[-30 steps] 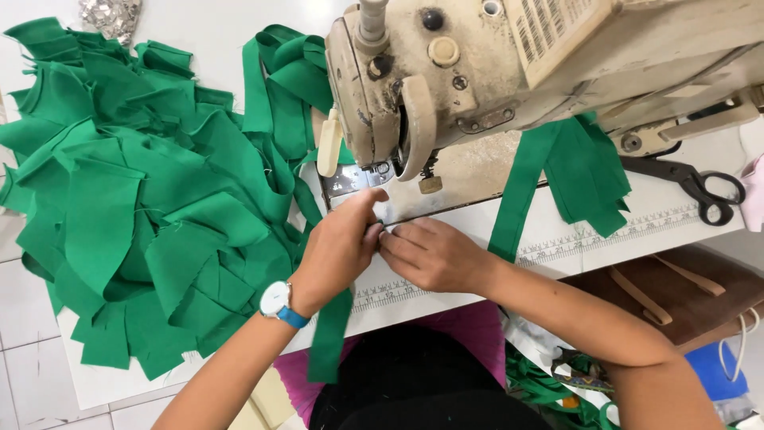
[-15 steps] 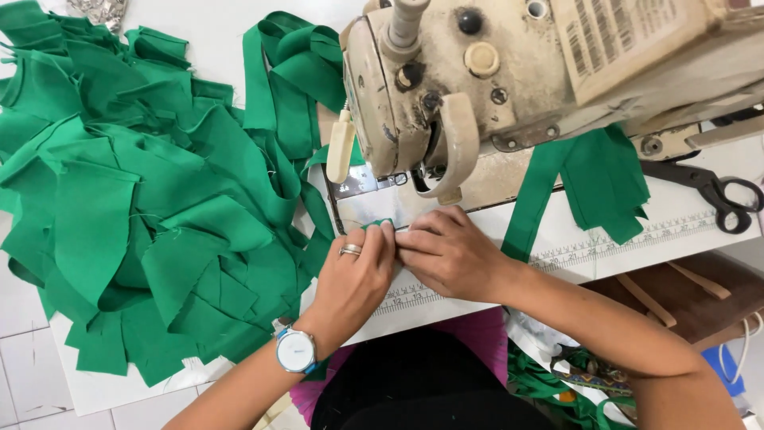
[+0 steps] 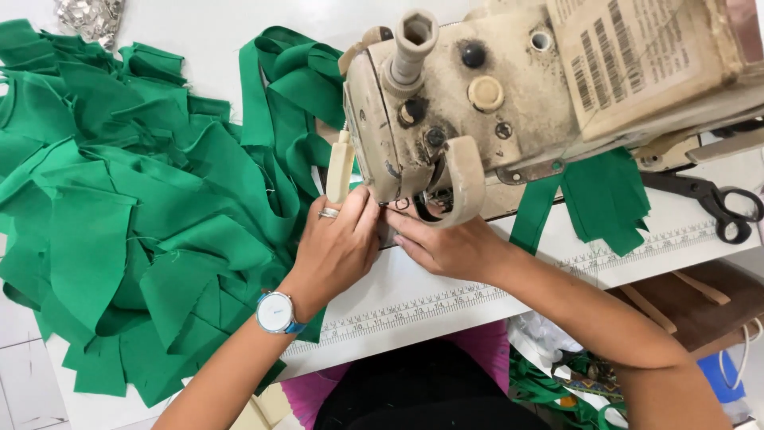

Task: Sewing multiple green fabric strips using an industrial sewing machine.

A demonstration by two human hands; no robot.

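You are working at the sewing machine (image 3: 493,119), and everything here sits around its head. Far to its left, the heap of green fabric pieces (image 3: 135,207) is spreading across the white worktop (image 3: 446,295), with green strips (image 3: 286,103) trailing up beside the machine's end. Your left hand (image 3: 338,247), wearing a ring and with a watch (image 3: 276,312) on the wrist, is curling its fingers in just under the machine's needle end, pinching something small there; what it is gripping is hidden, so I cannot tell. Your right hand (image 3: 446,247) is meeting it from the other side, fingers half closed and pointing at the same spot. This looks like feeding or setting work under the needle; the next move probably calls for fine, steady fingertip placement. Right of the machine, another green piece (image 3: 605,199) is lying over the worktop edge, with black scissors (image 3: 716,203) beyond it.
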